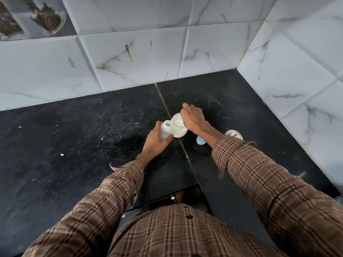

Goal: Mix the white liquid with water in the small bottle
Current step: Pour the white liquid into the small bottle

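An open small bottle [166,130] is gripped by the left hand [155,143] on the dark surface [74,138]; a jar [178,127] of white liquid is tilted against it, grasped by the right hand [193,117].

Obscured items, bench corner
Small bottle [165,131] label unreadable; blue-capped item [201,140] partly hidden behind right wrist; jar [178,127] neck covered by right hand [193,117].

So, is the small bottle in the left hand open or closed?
Open. The small bottle has no cap, and its round mouth shows bare as the left hand holds it.
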